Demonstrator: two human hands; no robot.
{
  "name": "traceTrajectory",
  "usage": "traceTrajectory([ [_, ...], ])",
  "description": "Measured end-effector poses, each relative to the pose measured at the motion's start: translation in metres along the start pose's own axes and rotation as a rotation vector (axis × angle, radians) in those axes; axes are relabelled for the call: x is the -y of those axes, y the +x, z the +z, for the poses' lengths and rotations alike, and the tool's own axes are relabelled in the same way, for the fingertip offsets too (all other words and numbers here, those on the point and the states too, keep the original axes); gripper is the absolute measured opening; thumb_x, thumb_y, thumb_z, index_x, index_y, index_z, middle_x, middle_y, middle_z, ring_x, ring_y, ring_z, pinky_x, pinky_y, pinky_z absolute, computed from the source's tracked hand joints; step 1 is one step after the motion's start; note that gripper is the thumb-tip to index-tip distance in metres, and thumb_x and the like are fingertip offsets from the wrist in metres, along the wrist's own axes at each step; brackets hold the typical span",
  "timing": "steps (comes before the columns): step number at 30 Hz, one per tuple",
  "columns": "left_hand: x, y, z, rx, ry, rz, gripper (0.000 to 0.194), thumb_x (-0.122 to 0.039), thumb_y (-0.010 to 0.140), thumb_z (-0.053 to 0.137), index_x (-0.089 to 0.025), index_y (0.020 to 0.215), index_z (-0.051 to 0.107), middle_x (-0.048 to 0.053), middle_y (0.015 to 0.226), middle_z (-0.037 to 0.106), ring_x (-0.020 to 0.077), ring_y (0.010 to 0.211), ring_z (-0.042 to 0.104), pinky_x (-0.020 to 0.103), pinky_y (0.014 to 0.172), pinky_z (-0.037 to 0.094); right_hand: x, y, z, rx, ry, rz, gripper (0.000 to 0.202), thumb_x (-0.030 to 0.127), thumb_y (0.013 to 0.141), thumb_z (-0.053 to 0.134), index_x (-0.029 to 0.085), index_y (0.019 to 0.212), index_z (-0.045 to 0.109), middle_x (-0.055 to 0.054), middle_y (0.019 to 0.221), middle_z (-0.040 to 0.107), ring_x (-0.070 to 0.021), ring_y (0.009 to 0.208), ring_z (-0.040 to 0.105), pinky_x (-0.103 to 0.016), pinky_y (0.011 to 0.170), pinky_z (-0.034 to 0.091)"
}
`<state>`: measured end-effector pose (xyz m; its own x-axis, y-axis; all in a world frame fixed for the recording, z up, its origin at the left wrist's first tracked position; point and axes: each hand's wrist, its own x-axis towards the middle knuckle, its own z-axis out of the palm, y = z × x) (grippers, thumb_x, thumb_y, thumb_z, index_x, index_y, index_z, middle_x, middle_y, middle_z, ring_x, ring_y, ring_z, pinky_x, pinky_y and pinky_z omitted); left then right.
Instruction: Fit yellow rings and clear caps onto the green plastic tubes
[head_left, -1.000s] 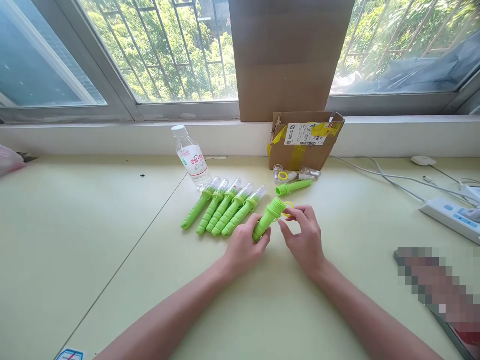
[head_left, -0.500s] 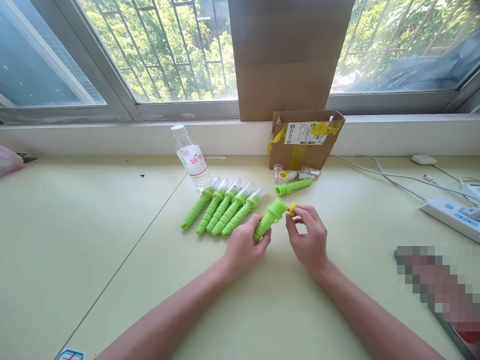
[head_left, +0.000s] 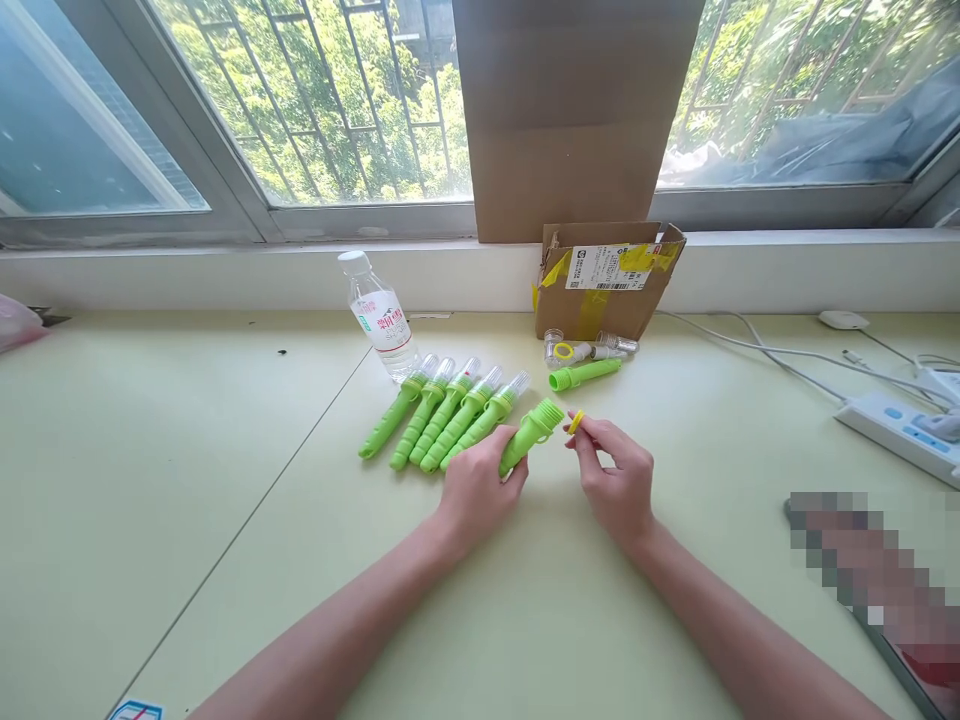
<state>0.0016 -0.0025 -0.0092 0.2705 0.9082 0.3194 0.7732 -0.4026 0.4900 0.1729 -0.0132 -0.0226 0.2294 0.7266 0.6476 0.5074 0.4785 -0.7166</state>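
The left hand (head_left: 480,485) grips 1 green handle (head_left: 531,436) low, likely to bare its threads (head_left: 553,411), right of 5 capped tubes (head_left: 439,418); apart from it, the right hand (head_left: 619,472) pinches 1 yellow ring (head_left: 576,422).

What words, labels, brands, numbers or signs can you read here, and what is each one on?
None reads clearly.
Bottle label: large red characters, too blurred to read.
Cardboard box label: dark print, too small to read.
Blue-edged marking at lower left: cut off, nothing readable.
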Motion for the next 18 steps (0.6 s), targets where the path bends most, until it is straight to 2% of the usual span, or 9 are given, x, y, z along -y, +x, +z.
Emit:
traceTrajectory([
  [6,0.0042,0.0008,0.0022,-0.007,0.059,0.038,0.023,-0.022,0.086,0.051,-0.024,0.108,0.057,0.002,0.094,0.069,0.0188,0.081,0.064,0.026,0.064,0.041,0.0019,0.0013,-0.0002,0.017,0.052,0.06,0.014,0.019,0.085,0.056,0.022,0.093,0.068,-0.002,0.081,0.066,-0.0145,0.067,0.063,-0.029,0.06,0.058],
  [13,0.0043,0.001,0.002,0.034,0.062,0.089,0.027,-0.021,0.085,0.052,-0.024,0.111,0.059,0.002,0.093,0.068,0.018,0.08,0.064,0.026,0.063,0.042,0.0009,0.0015,-0.0041,0.041,0.118,0.155,0.012,0.017,0.083,0.052,0.02,0.086,0.064,-0.004,0.09,0.06,-0.0146,0.069,0.063,-0.028,0.056,0.056],
  [18,0.0048,-0.0003,0.0032,0.045,0.087,0.123,0.03,-0.018,0.081,0.053,-0.024,0.109,0.06,0.001,0.09,0.068,0.0173,0.076,0.063,0.026,0.058,0.039,-0.0023,0.0005,-0.0056,0.065,0.184,0.209,0.013,0.015,0.081,0.048,0.019,0.083,0.06,-0.001,0.08,0.059,-0.0141,0.065,0.061,-0.028,0.056,0.054],
])
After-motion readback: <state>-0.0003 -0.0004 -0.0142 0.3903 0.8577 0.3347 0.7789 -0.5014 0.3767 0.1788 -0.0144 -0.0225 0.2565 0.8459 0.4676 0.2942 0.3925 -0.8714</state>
